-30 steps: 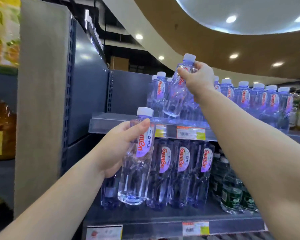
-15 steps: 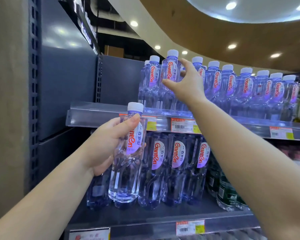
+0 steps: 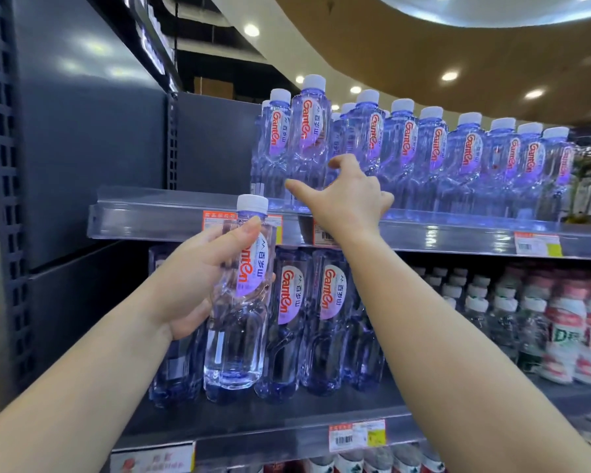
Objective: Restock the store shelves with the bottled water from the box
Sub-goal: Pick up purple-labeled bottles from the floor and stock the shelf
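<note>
My left hand (image 3: 198, 278) grips a clear water bottle (image 3: 239, 322) with a white cap and a purple-and-red label, held upright in front of the lower shelf. My right hand (image 3: 348, 199) is raised at the upper shelf (image 3: 144, 220), fingers spread and empty, just in front of a placed bottle (image 3: 309, 131) that stands upright at the left end of a row of matching bottles (image 3: 464, 158). More of the same bottles (image 3: 325, 322) stand on the lower shelf (image 3: 260, 425) behind the held one.
The left part of the upper shelf is bare in front of a grey back panel (image 3: 93, 138). Small white-capped bottles (image 3: 481, 312) and red-and-white drink bottles (image 3: 570, 336) fill the lower shelf at the right. Price tags (image 3: 357, 435) line the shelf edges.
My right hand set its bottle upright on the upper shelf, let go and dropped lower with open fingers. My left hand kept its bottle in about the same place.
</note>
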### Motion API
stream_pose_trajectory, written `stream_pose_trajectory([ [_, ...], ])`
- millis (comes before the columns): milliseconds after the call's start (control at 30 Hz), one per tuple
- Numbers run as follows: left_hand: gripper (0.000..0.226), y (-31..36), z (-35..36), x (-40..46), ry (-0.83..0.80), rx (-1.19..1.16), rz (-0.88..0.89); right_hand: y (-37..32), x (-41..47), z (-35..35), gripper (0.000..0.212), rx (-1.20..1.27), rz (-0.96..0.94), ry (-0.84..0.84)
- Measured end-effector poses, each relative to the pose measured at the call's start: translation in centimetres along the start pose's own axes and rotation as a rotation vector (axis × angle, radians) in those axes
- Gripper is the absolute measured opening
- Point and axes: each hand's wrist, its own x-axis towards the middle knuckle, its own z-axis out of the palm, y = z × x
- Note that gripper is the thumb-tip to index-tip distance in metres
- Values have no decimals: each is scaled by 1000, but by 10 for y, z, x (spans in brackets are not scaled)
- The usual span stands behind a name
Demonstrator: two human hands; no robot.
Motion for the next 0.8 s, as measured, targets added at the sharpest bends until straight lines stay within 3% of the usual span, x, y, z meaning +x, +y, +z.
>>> stream_pose_trajectory([
  [133, 37, -2, 0, 0, 7, 3, -1, -3, -5, 3, 65, 94, -173, 131],
  [200, 38, -3, -2, 0, 14, 24, -5, -1, -8, 6, 59, 65, -270, 107],
  [400, 33, -4, -4, -2, 10, 21, -8, 1, -10, 11, 43, 25, -314, 59],
  [800, 38, -3, -4, -4, -9, 20, -3, 11, -10, 10, 63, -135, -361, 40],
])
